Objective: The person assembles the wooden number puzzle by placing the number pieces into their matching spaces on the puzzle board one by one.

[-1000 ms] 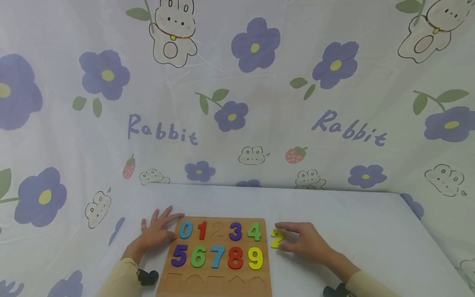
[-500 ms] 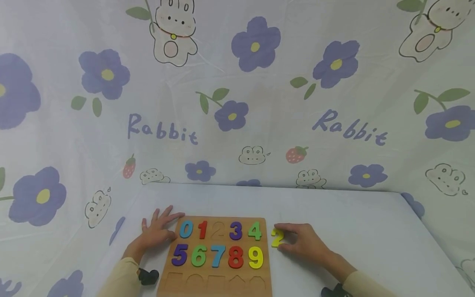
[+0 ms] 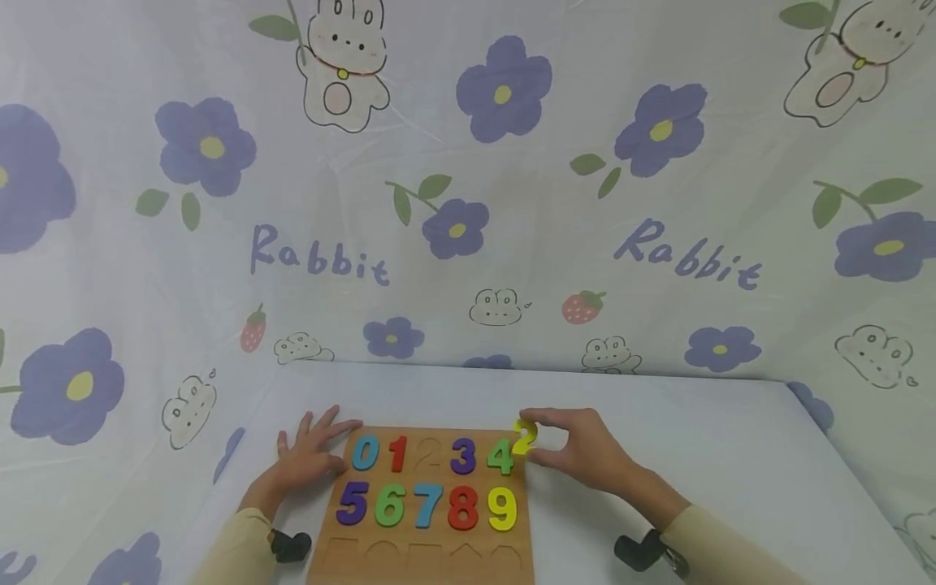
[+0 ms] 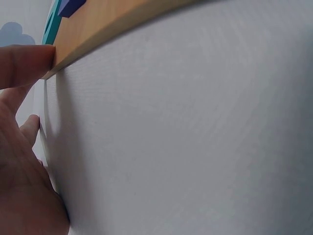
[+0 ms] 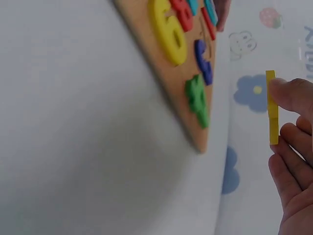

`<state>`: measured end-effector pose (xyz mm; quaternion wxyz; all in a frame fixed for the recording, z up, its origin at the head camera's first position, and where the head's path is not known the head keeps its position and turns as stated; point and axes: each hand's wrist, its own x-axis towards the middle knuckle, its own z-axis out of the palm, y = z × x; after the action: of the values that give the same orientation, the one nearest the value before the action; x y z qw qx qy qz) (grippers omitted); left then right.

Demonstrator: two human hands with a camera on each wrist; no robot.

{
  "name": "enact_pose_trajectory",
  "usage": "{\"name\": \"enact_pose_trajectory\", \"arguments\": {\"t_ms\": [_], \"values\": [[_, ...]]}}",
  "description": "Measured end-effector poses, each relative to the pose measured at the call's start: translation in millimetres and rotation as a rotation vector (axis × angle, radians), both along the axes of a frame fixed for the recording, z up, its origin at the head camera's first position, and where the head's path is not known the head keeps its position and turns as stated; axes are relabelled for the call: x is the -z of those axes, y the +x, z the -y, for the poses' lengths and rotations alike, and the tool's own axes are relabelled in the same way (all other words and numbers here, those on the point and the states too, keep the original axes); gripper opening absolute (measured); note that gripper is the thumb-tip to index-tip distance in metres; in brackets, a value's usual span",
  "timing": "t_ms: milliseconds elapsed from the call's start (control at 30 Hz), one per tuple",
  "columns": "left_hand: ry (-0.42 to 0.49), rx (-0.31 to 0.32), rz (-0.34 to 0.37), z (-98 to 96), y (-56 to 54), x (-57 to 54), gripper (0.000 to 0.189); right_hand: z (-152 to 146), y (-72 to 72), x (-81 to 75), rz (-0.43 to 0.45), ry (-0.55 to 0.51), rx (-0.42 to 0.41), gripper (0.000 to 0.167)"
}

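Observation:
A wooden number puzzle board (image 3: 420, 561) lies on the white table, its digits seated in two rows. The recess for the 2 (image 3: 429, 457) in the top row shows bare wood. Between thumb and fingers my right hand (image 3: 588, 455) pinches the yellow number 2 (image 3: 525, 437), raised above the board's top right corner beside the green 4 (image 3: 500, 457). The right wrist view shows this yellow piece (image 5: 272, 107) edge-on, apart from the board. With fingers spread, my left hand (image 3: 307, 455) touches the board's left edge; its thumb (image 4: 29, 63) meets that edge in the left wrist view.
Along the bottom of the board runs a row of unfilled shape outlines (image 3: 424, 556). Behind the white table (image 3: 658, 414) hangs a cloth (image 3: 512, 179) printed with flowers and rabbits. Dark wrist straps (image 3: 291, 546) show at both sleeves.
My right hand has lifted the yellow number 2 off the table and carried it left and up to the board's top right corner. My left hand has stayed in place.

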<state>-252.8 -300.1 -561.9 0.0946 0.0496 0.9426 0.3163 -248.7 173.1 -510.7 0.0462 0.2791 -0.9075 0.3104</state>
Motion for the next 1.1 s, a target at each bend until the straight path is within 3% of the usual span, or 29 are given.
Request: {"name": "enact_pose_trajectory", "arguments": {"t_ms": [333, 567, 933, 1100], "values": [[0.014, 0.001, -0.014, 6.2, -4.3, 14.2, 0.076, 58, -5.4, -24.3, -0.011, -0.058, -0.151, 0.056], [0.018, 0.008, 0.002, 2.8, -0.8, 5.6, 0.077, 92, -10.2, -31.0, -0.03, -0.097, -0.221, 0.054], [-0.001, 0.003, 0.006, 0.7, 0.0, 2.4, 0.076, 130, -17.9, -9.4, 0.065, -0.049, -0.217, 0.052], [0.006, 0.002, 0.003, 0.8, -1.0, 2.7, 0.076, 137, -18.1, 5.0, 0.191, -0.017, -0.173, 0.054]]}}
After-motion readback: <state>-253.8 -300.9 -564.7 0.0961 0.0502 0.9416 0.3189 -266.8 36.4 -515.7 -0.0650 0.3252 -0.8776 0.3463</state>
